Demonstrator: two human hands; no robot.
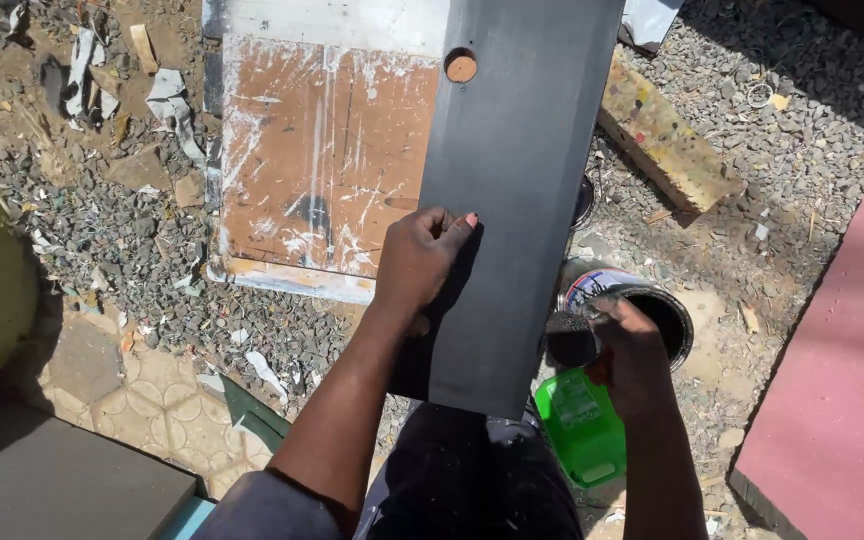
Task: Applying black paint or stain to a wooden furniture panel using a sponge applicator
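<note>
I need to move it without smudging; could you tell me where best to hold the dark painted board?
Probably grip the dark board by its long left edge, coming from the left, as the left hand does: that edge is free, while a paint can and the right hand crowd its right.

A paint-streaked brown board (322, 160) lies on the gravel (102, 230) before me, a speckled wooden block (664, 140) to my right, a pink slab (842, 400) beyond it.
</note>
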